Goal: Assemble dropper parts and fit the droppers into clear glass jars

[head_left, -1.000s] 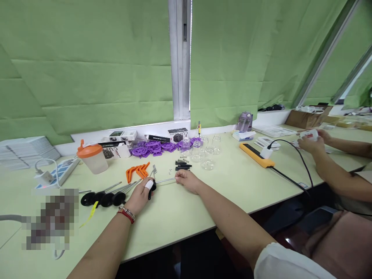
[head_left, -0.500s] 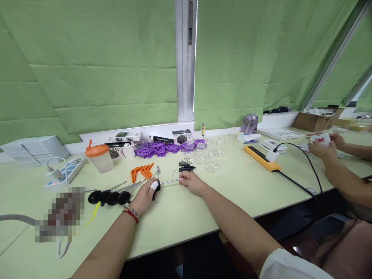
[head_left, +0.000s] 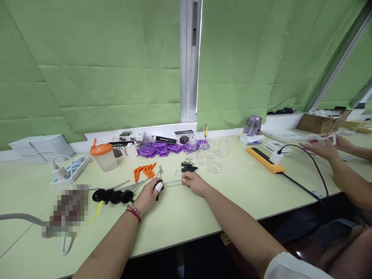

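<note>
My left hand [head_left: 148,195], with a white wrap on the thumb, is closed around the black end of a metal rod [head_left: 172,182]. At the rod's other end, the fingers of my right hand [head_left: 193,183] pinch its tip, and what else they hold is hidden. The rod lies level just over the table. Left of my left hand sit several black round pieces with metal rods [head_left: 116,196]. Beyond it are orange angled pieces [head_left: 144,171]. Small springs [head_left: 190,161] and black tubes [head_left: 188,167] lie beyond my right hand.
Purple plastic parts [head_left: 159,149] and clear glass jars [head_left: 214,166] stand farther back. An orange-lidded cup [head_left: 104,155] and a white power strip [head_left: 76,169] are on the left. On the right lie an orange power strip [head_left: 266,160] and another person's hands [head_left: 324,147] holding a clear package.
The view has shifted slightly, so the scene sits a little farther right. My hands keep the rod between them in much the same pose. The other person's hands have tilted the package.
</note>
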### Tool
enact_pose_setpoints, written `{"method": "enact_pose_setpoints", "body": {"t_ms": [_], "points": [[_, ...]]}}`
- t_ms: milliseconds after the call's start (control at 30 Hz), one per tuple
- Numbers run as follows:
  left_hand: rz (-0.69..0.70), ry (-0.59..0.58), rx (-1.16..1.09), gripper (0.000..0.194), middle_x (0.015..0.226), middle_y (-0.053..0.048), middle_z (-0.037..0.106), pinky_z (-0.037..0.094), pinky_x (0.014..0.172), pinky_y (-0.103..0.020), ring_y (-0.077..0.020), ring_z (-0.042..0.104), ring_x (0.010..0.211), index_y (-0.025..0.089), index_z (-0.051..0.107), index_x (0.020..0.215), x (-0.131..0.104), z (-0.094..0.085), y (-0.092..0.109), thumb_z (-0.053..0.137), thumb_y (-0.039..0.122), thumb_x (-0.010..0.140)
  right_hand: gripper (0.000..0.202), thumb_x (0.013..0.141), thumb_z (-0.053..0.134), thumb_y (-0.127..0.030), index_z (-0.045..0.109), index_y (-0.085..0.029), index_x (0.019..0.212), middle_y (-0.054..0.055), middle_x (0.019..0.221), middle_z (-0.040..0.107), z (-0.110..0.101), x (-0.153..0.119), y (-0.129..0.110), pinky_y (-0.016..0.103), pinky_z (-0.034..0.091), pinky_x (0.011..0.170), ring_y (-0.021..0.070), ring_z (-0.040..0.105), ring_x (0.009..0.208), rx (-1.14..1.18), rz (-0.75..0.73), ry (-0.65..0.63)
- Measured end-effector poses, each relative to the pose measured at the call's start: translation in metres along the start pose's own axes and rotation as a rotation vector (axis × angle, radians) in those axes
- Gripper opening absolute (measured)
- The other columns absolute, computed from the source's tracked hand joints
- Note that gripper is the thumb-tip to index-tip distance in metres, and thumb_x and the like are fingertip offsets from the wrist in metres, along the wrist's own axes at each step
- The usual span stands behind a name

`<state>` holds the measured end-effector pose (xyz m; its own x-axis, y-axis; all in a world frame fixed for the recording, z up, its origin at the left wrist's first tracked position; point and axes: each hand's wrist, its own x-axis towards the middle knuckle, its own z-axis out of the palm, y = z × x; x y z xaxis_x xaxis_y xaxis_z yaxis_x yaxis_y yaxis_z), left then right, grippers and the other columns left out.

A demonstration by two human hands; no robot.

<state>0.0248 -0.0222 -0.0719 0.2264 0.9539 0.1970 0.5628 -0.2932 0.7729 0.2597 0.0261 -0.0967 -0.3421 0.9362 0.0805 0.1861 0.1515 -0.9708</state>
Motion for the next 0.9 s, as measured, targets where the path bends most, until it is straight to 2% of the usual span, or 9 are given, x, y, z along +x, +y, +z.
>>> {"method": "enact_pose_setpoints", "body": {"t_ms": [333, 900], "points": [[0.001, -0.025, 0.020, 0.034, 0.083, -0.003, 0.057, 0.043, 0.062, -0.028, -0.0168, 0.054, 0.068, 0.018, 0.052, 0.110, 0.000, -0.001, 0.000, 0.039, 0.040, 0.087, 0.010, 0.075, 0.054, -0.026, 0.051, -0.018, 0.071, -0.001, 0.069, 0.057, 0.000, 0.000, -0.002, 0.024, 0.033, 0.058, 0.0089, 0.038, 0.055, -0.006, 0.011, -0.006], [0.029, -0.002, 0.053, 0.031, 0.070, 0.000, 0.053, 0.041, 0.058, -0.027, -0.0159, 0.050, 0.062, 0.018, 0.054, 0.105, -0.001, -0.002, 0.006, 0.038, 0.038, 0.087, 0.009, 0.076, 0.055, -0.026, 0.052, -0.018, 0.074, -0.001, 0.069, 0.059, -0.002, 0.005, 0.010, 0.023, 0.031, 0.056, 0.0088, 0.039, 0.054, -0.004, -0.038, -0.038]]}}
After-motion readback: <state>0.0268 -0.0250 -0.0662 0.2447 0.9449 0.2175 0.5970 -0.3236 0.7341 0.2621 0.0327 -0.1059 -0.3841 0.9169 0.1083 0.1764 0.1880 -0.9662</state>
